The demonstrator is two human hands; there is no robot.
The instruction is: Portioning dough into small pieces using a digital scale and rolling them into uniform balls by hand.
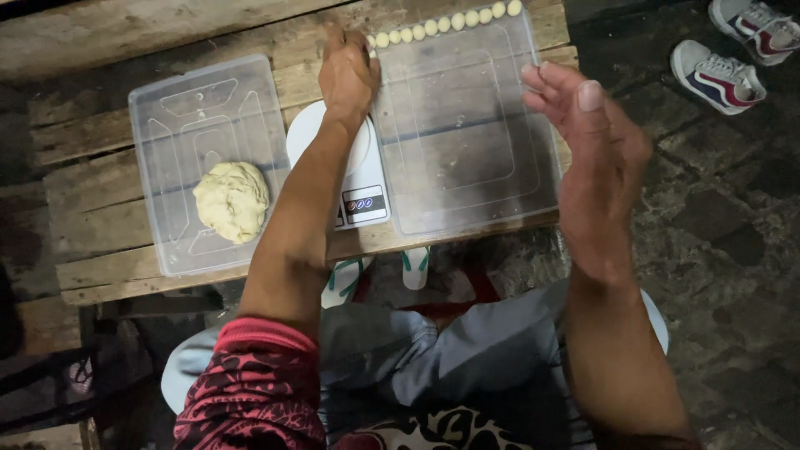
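Head view: left hand (348, 75), fingers together, rests by the dough balls (442, 23) in the tray (467, 167); right hand (592, 142) hovers, fingers apart.

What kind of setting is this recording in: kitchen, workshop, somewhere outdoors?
Probably an informal, home or street-side food-preparation spot. A rough plank table stands on stone paving with shoes left nearby. On it lie a lump of dough on a clear plastic lid, a small kitchen scale, and a row of dough balls.
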